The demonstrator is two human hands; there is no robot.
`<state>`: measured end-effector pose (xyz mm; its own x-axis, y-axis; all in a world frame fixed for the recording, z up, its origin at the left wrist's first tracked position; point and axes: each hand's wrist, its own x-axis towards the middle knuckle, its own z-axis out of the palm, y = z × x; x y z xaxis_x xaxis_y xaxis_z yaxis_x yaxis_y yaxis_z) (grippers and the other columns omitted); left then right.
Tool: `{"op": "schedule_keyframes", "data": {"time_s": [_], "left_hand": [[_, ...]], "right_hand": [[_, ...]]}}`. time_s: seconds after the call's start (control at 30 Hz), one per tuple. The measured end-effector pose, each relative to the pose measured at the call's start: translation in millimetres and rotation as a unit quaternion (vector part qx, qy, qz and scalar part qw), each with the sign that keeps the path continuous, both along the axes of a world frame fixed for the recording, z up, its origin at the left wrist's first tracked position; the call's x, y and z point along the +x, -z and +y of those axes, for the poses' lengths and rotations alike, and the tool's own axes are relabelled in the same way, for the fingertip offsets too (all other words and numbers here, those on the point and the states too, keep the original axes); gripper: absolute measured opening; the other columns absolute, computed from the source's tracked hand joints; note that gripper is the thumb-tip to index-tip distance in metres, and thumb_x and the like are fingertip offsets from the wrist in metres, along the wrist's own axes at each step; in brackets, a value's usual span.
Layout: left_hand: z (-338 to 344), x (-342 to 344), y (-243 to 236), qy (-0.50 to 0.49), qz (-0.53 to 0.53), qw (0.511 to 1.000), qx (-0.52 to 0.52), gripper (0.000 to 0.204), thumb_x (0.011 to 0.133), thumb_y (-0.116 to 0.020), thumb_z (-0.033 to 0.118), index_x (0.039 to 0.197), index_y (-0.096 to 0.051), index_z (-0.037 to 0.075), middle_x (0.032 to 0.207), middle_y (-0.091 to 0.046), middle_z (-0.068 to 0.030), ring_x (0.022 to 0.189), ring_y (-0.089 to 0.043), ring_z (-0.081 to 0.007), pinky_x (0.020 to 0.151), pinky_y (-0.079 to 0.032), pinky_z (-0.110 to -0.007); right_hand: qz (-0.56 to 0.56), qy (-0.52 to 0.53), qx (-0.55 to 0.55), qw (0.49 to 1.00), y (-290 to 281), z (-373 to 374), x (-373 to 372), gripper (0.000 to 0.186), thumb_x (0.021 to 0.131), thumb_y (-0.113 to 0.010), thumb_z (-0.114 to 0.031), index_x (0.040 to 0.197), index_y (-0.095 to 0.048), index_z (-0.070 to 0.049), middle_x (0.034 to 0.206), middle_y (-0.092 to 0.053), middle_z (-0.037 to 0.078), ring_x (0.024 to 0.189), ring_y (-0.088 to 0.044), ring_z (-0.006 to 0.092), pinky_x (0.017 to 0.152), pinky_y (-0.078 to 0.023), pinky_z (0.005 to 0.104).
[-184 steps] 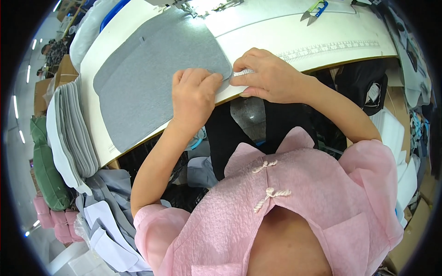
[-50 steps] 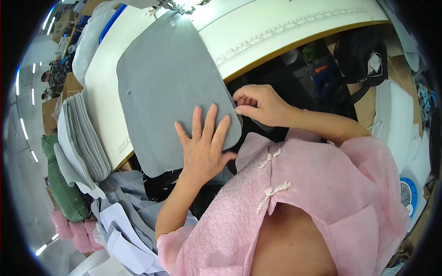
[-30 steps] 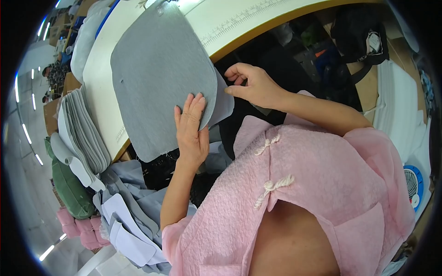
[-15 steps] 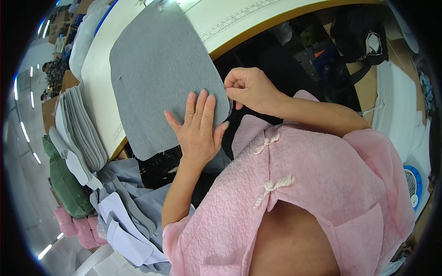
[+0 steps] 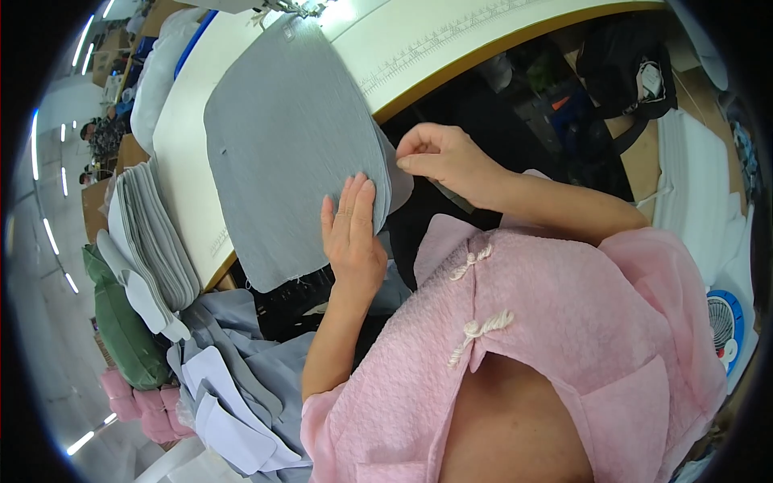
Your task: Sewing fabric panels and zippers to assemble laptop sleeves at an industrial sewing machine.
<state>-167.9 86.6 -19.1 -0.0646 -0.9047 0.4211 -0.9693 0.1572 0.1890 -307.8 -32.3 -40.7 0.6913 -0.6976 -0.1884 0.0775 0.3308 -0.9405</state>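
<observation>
A large grey fabric panel point(image 5: 282, 153) with rounded corners lies on the white sewing table, its far end at the metal presser foot point(image 5: 299, 10) of a sewing machine. My left hand point(image 5: 354, 233) rests flat on the panel's near right part, fingers stretched out and closer together. At the right edge, my right hand point(image 5: 455, 165) is closed in a pinch on the fabric's edge. A paler under layer point(image 5: 400, 183) shows there, sticking out from beneath the top one. Loose threads hang from the near edge of the panel.
A ruler scale is printed on the white table point(image 5: 181, 153). Left of it stand a stack of grey-white cut pieces point(image 5: 153, 233) and a green bundle point(image 5: 129, 338). Grey and white pieces point(image 5: 229, 419) lie below. A black bag point(image 5: 624, 80) and small blue fan point(image 5: 725, 330) are at right.
My left hand has slid slightly right and down, its fingers drawing together. The paler under layer now shows further out at the right edge. My right hand keeps its pinch, slightly lower in view.
</observation>
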Motion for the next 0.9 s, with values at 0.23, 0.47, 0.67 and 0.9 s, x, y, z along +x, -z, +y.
{"op": "schedule_keyframes", "data": {"time_s": [0.23,0.47,0.67,0.9], "left_hand": [[-1,0,-15,0.017,0.014,0.999,0.027,0.052,0.066,-0.036,-0.016,0.113,-0.049,0.003,0.113,-0.052,-0.0147,0.105,-0.05,-0.0291,0.09,-0.037,-0.041],[-8,5,-37,0.074,-0.081,0.989,0.103,0.037,0.071,-0.048,-0.004,0.108,-0.05,-0.001,0.109,-0.053,-0.0161,0.101,-0.053,-0.03,0.083,-0.043,-0.042],[-9,5,-39,0.085,-0.106,0.984,0.111,0.036,0.071,-0.048,-0.002,0.108,-0.05,-0.001,0.109,-0.053,-0.0168,0.101,-0.052,-0.0309,0.082,-0.043,-0.042],[-10,2,-36,0.092,-0.12,0.984,0.096,0.037,0.072,-0.05,0.003,0.108,-0.05,-0.001,0.109,-0.053,-0.0171,0.101,-0.053,-0.0302,0.083,-0.043,-0.041]], "right_hand": [[-0.022,-0.055,0.004,0.998,18,-8,24,0.038,0.073,-0.065,-0.019,0.1,-0.054,0.005,0.092,-0.059,0.012,0.084,-0.055,0.019,0.071,-0.044,0.0287],[-0.111,-0.083,0.194,0.971,19,-7,22,0.021,0.076,-0.06,-0.012,0.092,-0.057,0.003,0.082,-0.059,0.008,0.073,-0.056,0.0153,0.064,-0.047,0.0291],[-0.142,-0.097,0.239,0.956,15,-7,20,0.017,0.079,-0.058,-0.01,0.091,-0.057,0.002,0.082,-0.059,0.007,0.073,-0.057,0.0156,0.065,-0.048,0.0309],[-0.158,-0.091,0.252,0.95,16,-4,17,0.021,0.081,-0.055,-0.011,0.096,-0.055,0.004,0.087,-0.059,0.009,0.075,-0.058,0.0158,0.068,-0.049,0.0292]]}}
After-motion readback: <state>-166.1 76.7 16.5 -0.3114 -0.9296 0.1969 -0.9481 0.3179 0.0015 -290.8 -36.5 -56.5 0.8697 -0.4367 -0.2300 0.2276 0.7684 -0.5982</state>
